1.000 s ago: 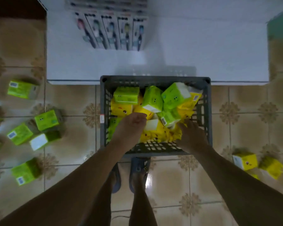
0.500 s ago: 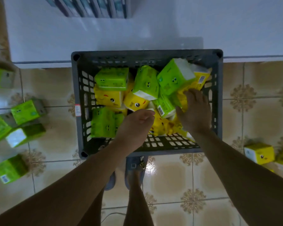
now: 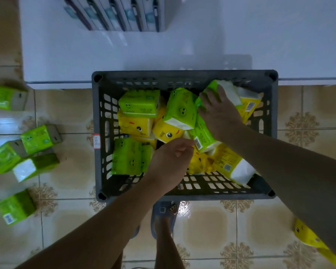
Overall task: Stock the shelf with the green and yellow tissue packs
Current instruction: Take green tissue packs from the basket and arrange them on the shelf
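Grey crate (image 3: 97, 133) on tiled floor (image 3: 66, 105), against white shelf (image 3: 241, 35). Contents: green packs (image 3: 139, 102) and yellow packs (image 3: 134, 126), jumbled. Right hand (image 3: 219, 111) laid on far-corner green pack (image 3: 229, 91). Left hand (image 3: 173, 162), fingers curled, over crate's middle. Loose green packs (image 3: 37, 138) on floor, left.

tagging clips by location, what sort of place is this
Probably a small shop, mid-restock: a grey crate full of green and yellow tissue packs stands in front of a low white shelf, packaged goods stand in a row on that shelf, and more packs lie on the tiled floor.
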`<act>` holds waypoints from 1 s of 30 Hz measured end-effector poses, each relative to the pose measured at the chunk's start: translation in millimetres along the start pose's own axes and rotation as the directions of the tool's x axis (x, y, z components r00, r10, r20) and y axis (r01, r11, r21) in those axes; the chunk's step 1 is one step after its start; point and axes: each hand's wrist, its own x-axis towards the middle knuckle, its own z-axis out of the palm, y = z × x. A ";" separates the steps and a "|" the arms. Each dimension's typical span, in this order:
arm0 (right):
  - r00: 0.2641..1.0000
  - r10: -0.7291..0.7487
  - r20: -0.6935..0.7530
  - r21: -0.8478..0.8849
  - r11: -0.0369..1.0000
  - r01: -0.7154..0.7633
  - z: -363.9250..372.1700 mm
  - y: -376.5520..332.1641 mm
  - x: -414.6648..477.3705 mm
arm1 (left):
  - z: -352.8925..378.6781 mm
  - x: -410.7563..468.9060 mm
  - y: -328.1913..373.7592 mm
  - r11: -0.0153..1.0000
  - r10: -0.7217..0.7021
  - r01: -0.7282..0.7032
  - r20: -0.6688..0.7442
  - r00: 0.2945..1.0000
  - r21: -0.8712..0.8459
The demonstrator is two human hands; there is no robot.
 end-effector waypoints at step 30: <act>0.912 0.392 -0.119 0.734 0.653 -0.185 -219.7 66.2 -179.1 | -102.8 -137.8 150.4 0.968 0.220 -0.236 -0.162 0.962 -0.088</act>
